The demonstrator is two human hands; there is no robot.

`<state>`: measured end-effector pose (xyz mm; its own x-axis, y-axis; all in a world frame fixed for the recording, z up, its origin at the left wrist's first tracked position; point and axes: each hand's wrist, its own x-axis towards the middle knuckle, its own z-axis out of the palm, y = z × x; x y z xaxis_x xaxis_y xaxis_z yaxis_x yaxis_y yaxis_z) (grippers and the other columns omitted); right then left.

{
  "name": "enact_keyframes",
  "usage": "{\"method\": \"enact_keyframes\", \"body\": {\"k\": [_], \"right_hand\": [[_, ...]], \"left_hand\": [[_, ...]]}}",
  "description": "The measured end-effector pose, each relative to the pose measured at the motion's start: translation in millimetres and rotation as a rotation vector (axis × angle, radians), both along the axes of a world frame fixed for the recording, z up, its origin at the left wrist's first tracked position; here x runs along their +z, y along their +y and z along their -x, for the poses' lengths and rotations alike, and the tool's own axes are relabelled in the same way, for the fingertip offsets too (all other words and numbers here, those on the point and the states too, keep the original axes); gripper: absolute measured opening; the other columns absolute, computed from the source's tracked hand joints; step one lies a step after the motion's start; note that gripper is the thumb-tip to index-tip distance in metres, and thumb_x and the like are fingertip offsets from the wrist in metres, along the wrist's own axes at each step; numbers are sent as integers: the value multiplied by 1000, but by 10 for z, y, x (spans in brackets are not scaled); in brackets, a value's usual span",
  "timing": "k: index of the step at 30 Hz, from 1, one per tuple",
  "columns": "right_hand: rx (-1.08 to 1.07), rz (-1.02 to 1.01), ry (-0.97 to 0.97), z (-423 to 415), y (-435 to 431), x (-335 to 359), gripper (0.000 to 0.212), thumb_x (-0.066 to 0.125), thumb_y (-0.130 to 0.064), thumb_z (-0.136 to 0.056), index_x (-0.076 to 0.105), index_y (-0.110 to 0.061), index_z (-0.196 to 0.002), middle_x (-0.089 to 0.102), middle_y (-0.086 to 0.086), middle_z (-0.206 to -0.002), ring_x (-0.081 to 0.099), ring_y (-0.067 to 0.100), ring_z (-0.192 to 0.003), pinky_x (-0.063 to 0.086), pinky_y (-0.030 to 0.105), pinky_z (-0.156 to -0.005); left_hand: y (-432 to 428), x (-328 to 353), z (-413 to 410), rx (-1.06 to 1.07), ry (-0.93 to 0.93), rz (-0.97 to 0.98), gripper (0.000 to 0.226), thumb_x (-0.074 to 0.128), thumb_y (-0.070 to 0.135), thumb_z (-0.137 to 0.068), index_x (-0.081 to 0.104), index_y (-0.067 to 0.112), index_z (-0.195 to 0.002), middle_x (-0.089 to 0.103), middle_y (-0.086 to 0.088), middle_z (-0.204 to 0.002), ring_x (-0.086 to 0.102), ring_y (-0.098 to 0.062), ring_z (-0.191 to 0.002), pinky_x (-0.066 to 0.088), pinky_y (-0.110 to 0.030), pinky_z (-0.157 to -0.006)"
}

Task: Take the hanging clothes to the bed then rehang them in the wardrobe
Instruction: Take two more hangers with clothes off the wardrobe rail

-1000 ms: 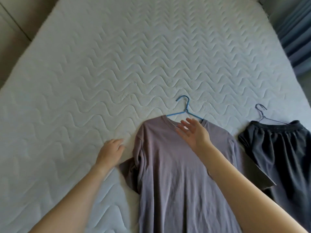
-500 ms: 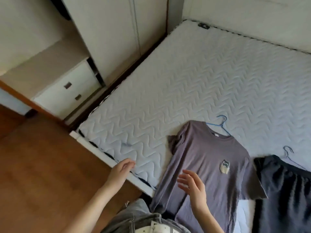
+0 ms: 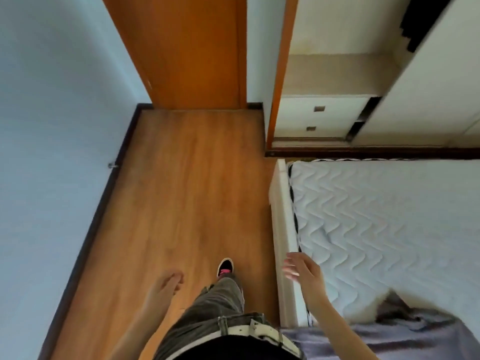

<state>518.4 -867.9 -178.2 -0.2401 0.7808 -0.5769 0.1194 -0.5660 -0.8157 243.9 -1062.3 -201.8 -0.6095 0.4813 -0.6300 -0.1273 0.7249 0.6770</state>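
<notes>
The purple-grey T-shirt (image 3: 405,331) lies on the white quilted bed (image 3: 389,216) at the bottom right, only its lower part in view. My left hand (image 3: 168,284) hangs over the wooden floor, fingers loosely curled, holding nothing. My right hand (image 3: 301,268) is raised beside the bed's edge, fingers spread and empty. The wardrobe (image 3: 363,74) stands ahead on the right with its sliding door open; dark clothes (image 3: 420,19) hang inside at the top. The dark shorts and both hangers are out of view.
A wooden floor (image 3: 187,190) runs ahead between the pale blue wall (image 3: 52,126) and the bed. An orange door (image 3: 192,48) closes the far end. Two white drawers (image 3: 317,118) sit low in the wardrobe. My shoe (image 3: 225,266) steps forward.
My view has swung left, away from the bed and toward the floor, door and wardrobe. Both hands have left the T-shirt and are empty. The shorts and hangers have dropped out of view.
</notes>
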Motion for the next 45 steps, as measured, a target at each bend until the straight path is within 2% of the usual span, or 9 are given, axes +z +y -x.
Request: {"method": "enact_keyframes", "body": {"k": [5,9,13,18,21,25,28,38,45], "right_hand": [[97,-35,-38,1097,499,-174,27,45,-17,-102,70,-7,-98,74,14,-92,72,29,-88,59,37,-80],[92,-42,-92,1772,904,-202,28,43,-20,-103,68,-8,-99,73,15,-96,71,31,-91,57,41,-84],[-16,13,-102,2083,1338,-67,27,42,-17,-102,66,-6,-97,70,17,-94,68,31,-87,59,24,-66],[-171,94,-99,2265,2021,-196,27,42,-15,-102,61,5,-99,69,21,-87,72,18,-60,58,22,-56],[-239,109,-85,2472,2570,-346,30,53,-27,-94,63,1,-93,72,16,-82,71,16,-58,58,22,-53],[-235,140,-96,2945,3516,-452,25,41,-16,-102,62,-6,-93,65,25,-103,68,30,-78,58,31,-64],[-194,48,-90,3348,4272,-345,28,42,-18,-102,65,-3,-97,69,22,-98,69,31,-82,55,38,-77],[-330,-51,-71,3976,6223,-50,28,43,-16,-102,68,-5,-95,71,20,-93,68,36,-88,55,46,-85],[-680,-38,-128,3837,6809,-73,30,43,-20,-102,68,-4,-96,70,21,-94,68,35,-86,57,45,-78]], "left_hand": [[-206,-197,740,259,-61,69,28,46,22,-100,68,9,-88,68,-15,-93,60,-29,-81,45,-36,-75],[224,-180,1469,257,-36,41,28,44,23,-100,67,11,-90,68,-13,-93,61,-30,-84,47,-38,-76],[1046,-74,2184,110,-37,7,25,44,22,-100,67,19,-91,70,-7,-92,64,-28,-89,49,-42,-84],[2367,-57,2862,-38,-20,-65,22,46,22,-99,68,21,-97,70,-6,-93,66,-24,-90,50,-38,-84],[3194,-95,3179,-70,-27,-88,22,47,27,-98,67,21,-104,70,-4,-95,66,-22,-93,50,-37,-86],[4207,-55,3523,-66,-22,-91,25,46,26,-99,66,15,-109,69,-4,-96,65,-20,-92,49,-29,-80],[4843,-36,3748,-103,-35,-62,24,46,26,-100,66,16,-106,70,-3,-95,66,-20,-90,48,-26,-75],[6738,37,4465,-294,-26,-10,23,42,19,-101,65,15,-101,67,-9,-94,63,-25,-89,46,-27,-73],[8545,100,4318,-805,-108,31,21,45,22,-100,66,23,-98,68,-6,-100,63,-25,-100,48,-34,-89]]}}
